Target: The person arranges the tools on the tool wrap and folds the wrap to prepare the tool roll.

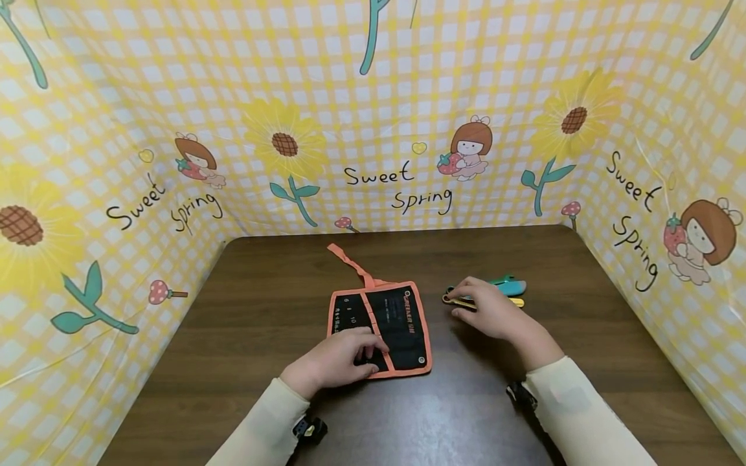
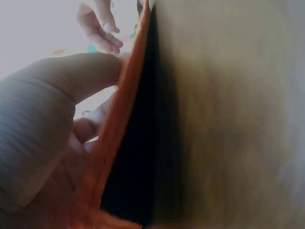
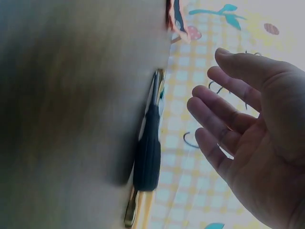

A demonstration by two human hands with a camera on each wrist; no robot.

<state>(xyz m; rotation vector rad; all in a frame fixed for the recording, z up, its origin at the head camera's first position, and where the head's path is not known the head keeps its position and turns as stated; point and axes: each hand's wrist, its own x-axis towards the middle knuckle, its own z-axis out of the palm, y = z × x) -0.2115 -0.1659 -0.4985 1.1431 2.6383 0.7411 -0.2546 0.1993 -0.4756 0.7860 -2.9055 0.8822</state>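
Observation:
My left hand is over the near part of a black tool pouch with orange edging. Its thumb and fingers are loosely bent near the pouch's middle strip; the left wrist view has the thumb by the orange edge. Above a small group of tools to the right is my right hand, fingers spread and relaxed, holding nothing. Partly under it show a ring-ended wrench, a teal-handled tool and a yellow piece. The right wrist view shows a black-handled screwdriver among them.
An orange strap extends from the pouch's far edge. The dark wooden table meets a yellow checked cloth at the back and sides. Both wrists wear black bands, and the sleeves are cream.

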